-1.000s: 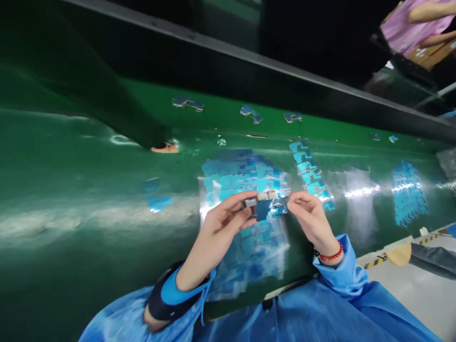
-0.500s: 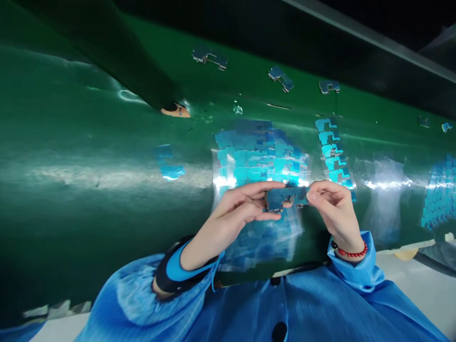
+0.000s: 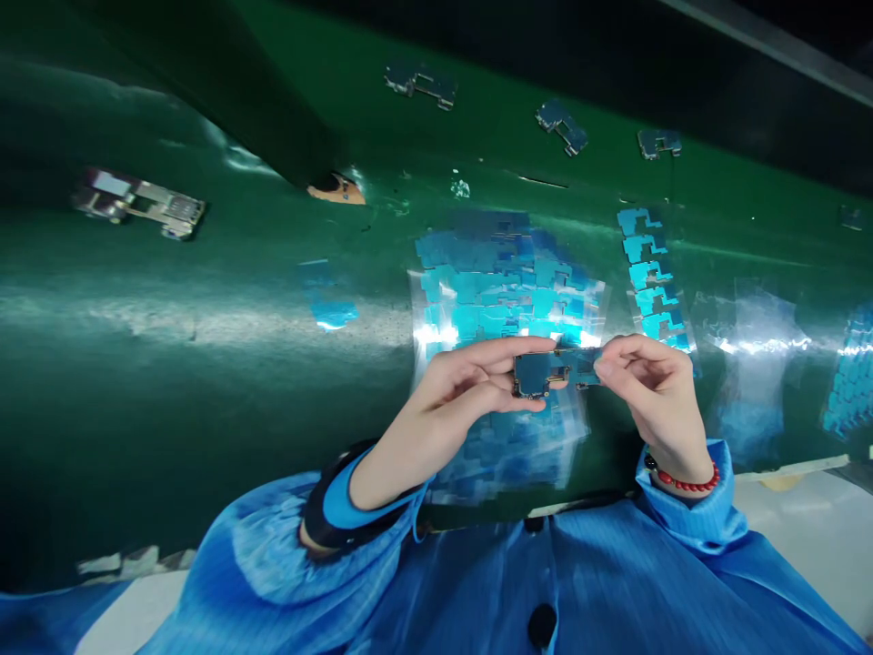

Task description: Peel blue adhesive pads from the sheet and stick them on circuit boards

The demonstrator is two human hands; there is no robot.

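A small dark blue circuit board [image 3: 534, 374] with a notched outline is held level between my two hands. My left hand [image 3: 470, 382] grips its left part, with fingers along the far and near edges. At the board's right end, the thumb and forefinger of my right hand [image 3: 647, 377] are pinched together on it. Whether those fingertips also hold a thin film cannot be made out. Beneath the hands lies a clear sheet bearing rows of shiny blue board-shaped film pieces [image 3: 477, 282].
A strip of blue film pieces [image 3: 651, 273] lies to the right, beside a clear plastic sheet [image 3: 757, 364]. Several circuit boards rest along the back, one of them a notched board [image 3: 561, 127]. Another circuit board [image 3: 140, 202] sits at left on the green mat [image 3: 205, 400].
Both hands, still holding the circuit board, appear slightly farther right and up as the view shifts. A circuit board at far left has come into view, moving or newly there.
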